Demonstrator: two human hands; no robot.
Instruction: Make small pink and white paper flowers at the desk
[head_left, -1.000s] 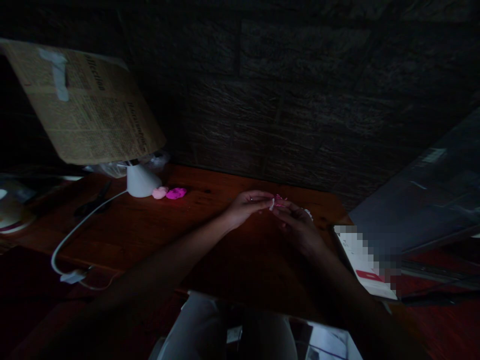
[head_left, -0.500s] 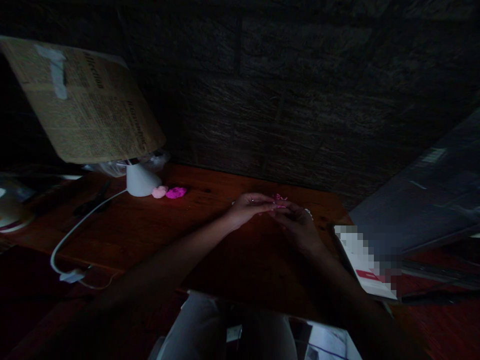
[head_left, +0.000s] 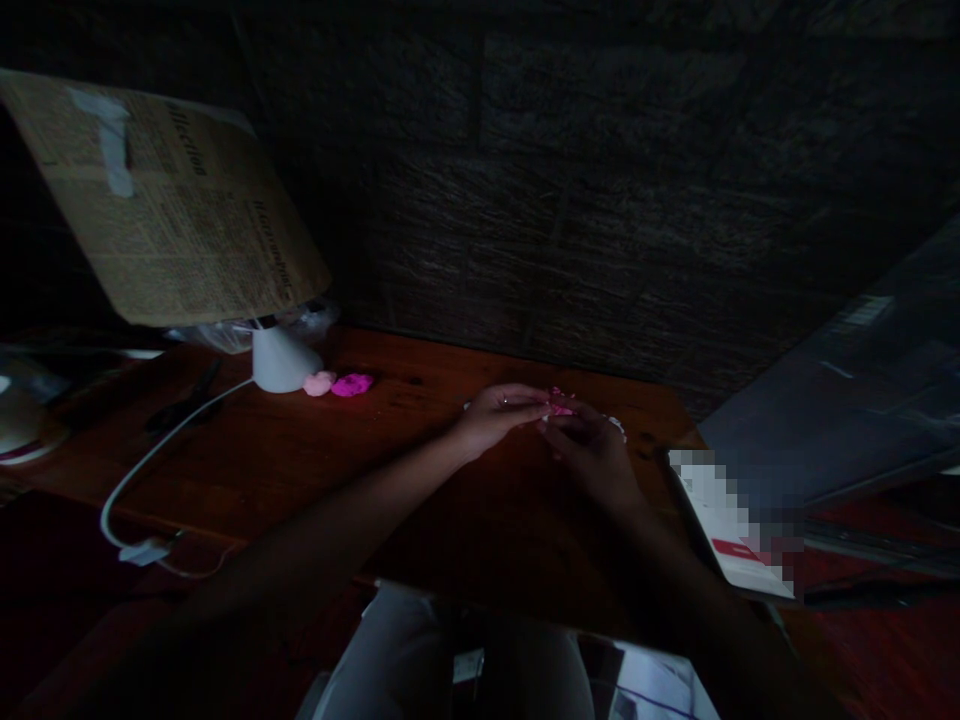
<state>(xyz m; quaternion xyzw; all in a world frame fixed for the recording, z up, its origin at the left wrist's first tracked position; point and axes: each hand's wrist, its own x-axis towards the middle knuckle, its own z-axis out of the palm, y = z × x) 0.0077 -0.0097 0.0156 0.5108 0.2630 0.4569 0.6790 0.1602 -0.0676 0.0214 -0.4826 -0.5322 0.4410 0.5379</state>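
Both hands are close together over the middle of the wooden table. My left hand is closed, its thumb and fingers pinched at a small pink piece that looks like modelling clay. Just to the right, my right hand is also closed, its fingertips curled in beside that piece. What it pinches is hidden by the fingers and the dark. A pale pink clay lump and a bright magenta clay lump lie side by side at the lamp's foot.
A table lamp with a newsprint shade stands at the left, its white cable looping over the front edge. Behind my right hand shows a small white object. A white box or book lies at the right. A dark brick wall rises behind.
My right fingertips have drawn slightly down and away from the left ones, so more of the pink piece shows. My left hand has barely moved.
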